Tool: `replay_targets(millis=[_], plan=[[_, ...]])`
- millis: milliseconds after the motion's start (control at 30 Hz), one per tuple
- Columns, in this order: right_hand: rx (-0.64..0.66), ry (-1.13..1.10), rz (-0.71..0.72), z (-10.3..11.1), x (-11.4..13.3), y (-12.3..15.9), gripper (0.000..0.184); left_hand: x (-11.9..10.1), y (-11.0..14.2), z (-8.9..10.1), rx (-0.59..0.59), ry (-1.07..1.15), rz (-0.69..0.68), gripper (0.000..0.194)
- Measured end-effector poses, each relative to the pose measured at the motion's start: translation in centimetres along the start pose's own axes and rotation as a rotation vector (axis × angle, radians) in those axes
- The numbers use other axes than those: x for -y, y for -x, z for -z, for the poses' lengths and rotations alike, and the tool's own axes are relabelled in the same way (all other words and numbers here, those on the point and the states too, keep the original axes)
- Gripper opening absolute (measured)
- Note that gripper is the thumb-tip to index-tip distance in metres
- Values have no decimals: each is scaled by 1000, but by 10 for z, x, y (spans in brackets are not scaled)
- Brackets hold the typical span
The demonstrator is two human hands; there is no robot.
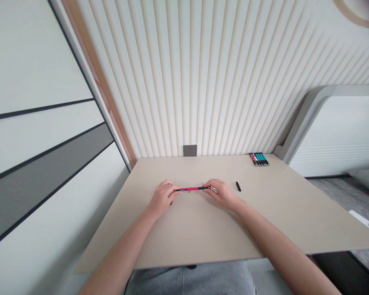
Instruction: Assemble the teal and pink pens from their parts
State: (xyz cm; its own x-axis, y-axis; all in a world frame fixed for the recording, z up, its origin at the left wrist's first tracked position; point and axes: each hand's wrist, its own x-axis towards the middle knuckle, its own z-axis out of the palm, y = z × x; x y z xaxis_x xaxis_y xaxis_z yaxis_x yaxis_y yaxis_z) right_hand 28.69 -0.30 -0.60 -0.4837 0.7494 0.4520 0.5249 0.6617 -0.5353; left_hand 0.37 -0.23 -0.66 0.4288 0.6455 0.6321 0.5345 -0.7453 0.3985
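Note:
A thin red pen [191, 189] is held level just above the beige table [203, 229], near its middle. My left hand [162, 197] pinches the pen's left end with closed fingers. My right hand [222, 192] grips its right end, where a small silvery tip shows between the fingers. A small black cap [238, 186] lies on the table just right of my right hand, apart from it.
A row of several pens [258, 159], red, black and teal, lies at the table's far right edge. A grey wall socket [190, 150] sits behind the table on the ribbed wall. A white cabinet [335, 131] stands to the right.

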Motion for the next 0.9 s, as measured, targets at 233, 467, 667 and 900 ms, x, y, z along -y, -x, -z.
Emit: replay_targets(millis=[233, 467, 667, 900], plan=[[107, 196, 14, 0, 7, -1, 36, 3, 1, -1, 6, -37, -20, 13], [168, 177, -62, 0, 11, -2, 42, 4, 1, 3, 8, -86, -84, 15], [164, 49, -162, 0, 16, -2, 46, 3, 0, 5, 0, -128, -102, 14], [109, -77, -63, 3, 13, -2, 31, 6, 1, 7, -36, -132, -110, 13]])
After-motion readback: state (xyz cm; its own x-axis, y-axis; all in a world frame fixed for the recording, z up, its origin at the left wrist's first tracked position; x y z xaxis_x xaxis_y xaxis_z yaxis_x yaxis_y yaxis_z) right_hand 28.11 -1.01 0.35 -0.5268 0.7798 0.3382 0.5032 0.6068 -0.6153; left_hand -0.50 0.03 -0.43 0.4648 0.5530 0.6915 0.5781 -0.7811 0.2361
